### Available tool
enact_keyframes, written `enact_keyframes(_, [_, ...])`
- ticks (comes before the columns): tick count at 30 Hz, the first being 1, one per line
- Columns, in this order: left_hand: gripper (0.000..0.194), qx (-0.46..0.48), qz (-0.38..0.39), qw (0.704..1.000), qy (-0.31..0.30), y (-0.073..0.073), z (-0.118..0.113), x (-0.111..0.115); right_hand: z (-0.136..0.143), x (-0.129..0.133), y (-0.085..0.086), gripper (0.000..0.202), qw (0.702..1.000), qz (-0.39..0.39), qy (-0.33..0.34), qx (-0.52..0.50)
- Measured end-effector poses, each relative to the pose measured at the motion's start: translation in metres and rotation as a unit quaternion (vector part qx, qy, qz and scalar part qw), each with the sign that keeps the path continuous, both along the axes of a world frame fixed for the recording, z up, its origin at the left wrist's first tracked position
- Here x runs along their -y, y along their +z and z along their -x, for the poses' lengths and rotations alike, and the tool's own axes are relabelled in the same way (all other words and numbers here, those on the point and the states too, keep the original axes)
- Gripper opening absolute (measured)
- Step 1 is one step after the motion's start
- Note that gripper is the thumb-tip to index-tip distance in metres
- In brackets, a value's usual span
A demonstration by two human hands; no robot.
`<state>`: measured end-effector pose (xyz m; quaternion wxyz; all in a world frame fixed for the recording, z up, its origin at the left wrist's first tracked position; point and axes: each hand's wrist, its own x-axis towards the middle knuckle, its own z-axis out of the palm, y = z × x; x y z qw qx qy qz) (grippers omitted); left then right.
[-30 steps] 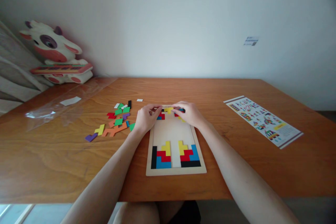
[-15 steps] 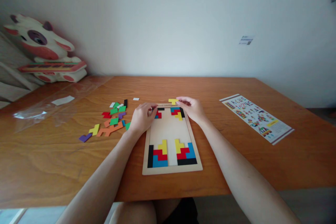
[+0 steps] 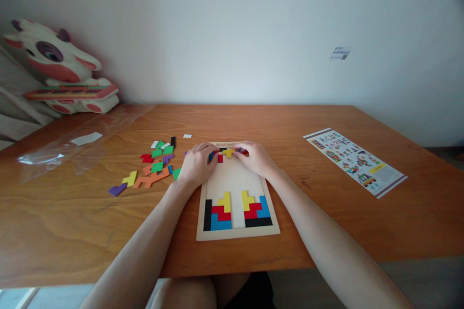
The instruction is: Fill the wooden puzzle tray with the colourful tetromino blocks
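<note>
Yellow tetromino (image 3: 228, 153), likely light and stiff, sits sensibly edge-pinched in the right hand (image 3: 253, 158), the left hand's (image 3: 198, 163) grip unclear.

The yellow T-shaped piece (image 3: 228, 153), half a second ago over the far rim of the wooden puzzle board (image 3: 237, 234), is now inside it; the right hand (image 3: 255, 158) has come nearer, covering most far-right pieces.
</note>
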<state>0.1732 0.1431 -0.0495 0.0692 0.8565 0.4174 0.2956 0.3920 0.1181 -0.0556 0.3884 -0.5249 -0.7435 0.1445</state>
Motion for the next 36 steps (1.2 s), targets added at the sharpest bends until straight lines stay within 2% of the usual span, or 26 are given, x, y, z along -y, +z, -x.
enact_keyframes(9, [0.029, -0.049, -0.024, 0.998, -0.024, 0.006, -0.004, 0.008, 0.006, 0.005, 0.001, 0.020, 0.989, -0.052, 0.006, 0.140])
enact_keyframes(15, [0.031, -0.100, -0.049, 0.993, -0.028, 0.008, -0.004, 0.011, 0.009, 0.011, 0.004, 0.020, 0.987, -0.062, 0.007, 0.146])
enact_keyframes(20, [0.030, -0.101, -0.046, 0.993, -0.026, 0.009, -0.004, 0.013, 0.006, 0.010, 0.003, 0.022, 0.997, -0.065, -0.011, 0.037])
enact_keyframes(24, [0.035, -0.083, -0.041, 0.995, -0.035, 0.009, -0.002, 0.013, -0.001, 0.003, -0.005, 0.021, 0.989, -0.060, -0.082, -0.105])
enact_keyframes(28, [0.033, -0.103, -0.051, 0.991, -0.062, 0.008, 0.000, 0.012, -0.011, -0.006, -0.015, 0.025, 0.960, -0.018, -0.160, -0.231])
enact_keyframes(36, [0.029, -0.105, -0.062, 0.991, -0.049, 0.007, -0.001, 0.011, -0.018, -0.015, -0.022, 0.031, 0.898, 0.022, -0.175, -0.402])
